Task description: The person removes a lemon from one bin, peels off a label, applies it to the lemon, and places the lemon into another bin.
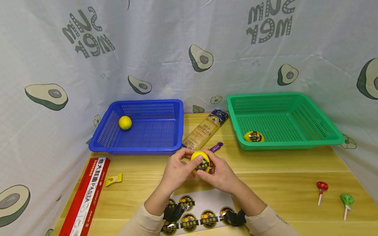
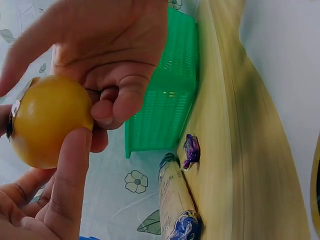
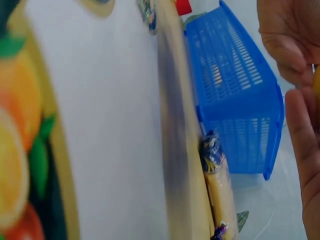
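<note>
A yellow lemon (image 1: pixel 196 156) with a round black-and-gold sticker (image 1: pixel 203 166) on it is held up between both hands, over the near middle of the table. My left hand (image 1: pixel 180 168) grips it from the left, thumb lying at the sticker. From the right, my right hand (image 1: pixel 222 173) holds it with thumb and fingers. The left wrist view shows the lemon's bare side (image 2: pixel 57 117) between the fingers; in the right wrist view only a sliver shows at the right edge. Below the hands lies a white sheet (image 1: pixel 206 199) of matching stickers, partly hidden by the wrists.
A blue basket (image 1: pixel 136 150) with one lemon (image 1: pixel 125 122) stands back left. Back right, a green basket (image 1: pixel 289 143) holds a stickered lemon (image 1: pixel 248 137). A pasta bag (image 1: pixel 203 131), purple candy (image 1: pixel 216 147), pasta box (image 1: pixel 87 196), yellow sweet (image 1: pixel 114 179) and two lollipops (image 1: pixel 322 186) lie around.
</note>
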